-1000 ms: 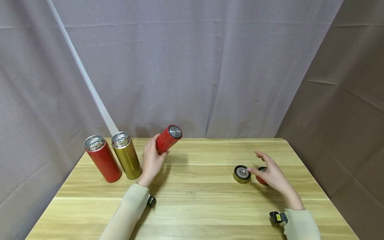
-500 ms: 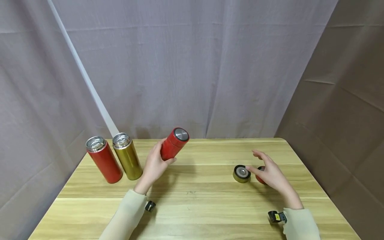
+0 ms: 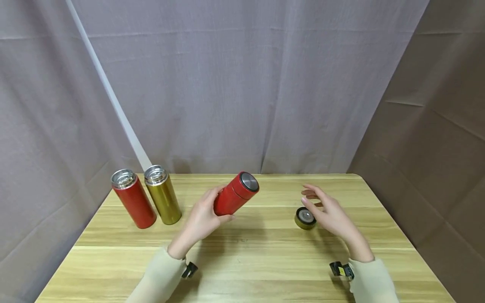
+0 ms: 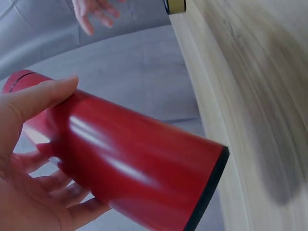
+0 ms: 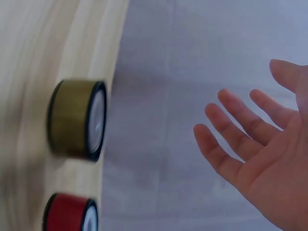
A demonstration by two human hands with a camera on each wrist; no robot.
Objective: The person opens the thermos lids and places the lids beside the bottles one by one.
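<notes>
My left hand (image 3: 204, 216) grips a red vacuum flask (image 3: 232, 198) around its body, tilted above the table. A silver disc tops its cap, and a seam rings it just below; its dark base shows in the left wrist view. My right hand (image 3: 334, 215) hovers above and beside a gold flask lid (image 3: 305, 219), fingers spread loosely with nothing in them. That lid lies with its inner side up. A red lid (image 5: 70, 212) lies beside it in the right wrist view, while the hand hides it in the head view.
A red flask (image 3: 136, 206) and a gold flask (image 3: 163, 200), both uncapped with steel necks showing, stand at the table's left. A grey curtain (image 3: 212, 92) hangs behind the wooden table (image 3: 242, 269), and another curtain (image 3: 435, 147) closes the right side.
My left hand has carried the red flask to the right and nearer to me. My right hand has shifted a little left, covering the red lid in the head view.
</notes>
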